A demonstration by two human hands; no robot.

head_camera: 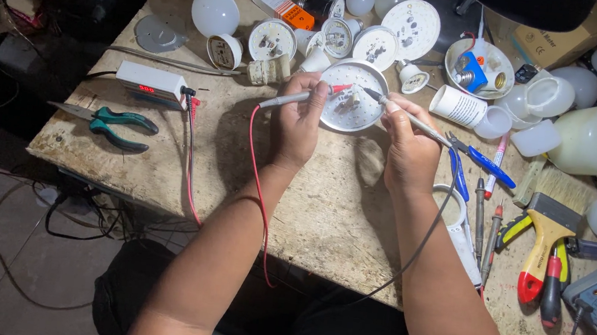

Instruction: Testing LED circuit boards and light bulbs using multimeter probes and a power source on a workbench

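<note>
Hands (352, 132) press two probes (365, 97) onto round white LED board (351, 107).

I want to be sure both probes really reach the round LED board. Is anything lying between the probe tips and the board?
Nothing visible does. The red-tipped probe in the left hand and the black-tipped probe in the right hand both point straight onto the LED board, its face uncovered between them.
</note>
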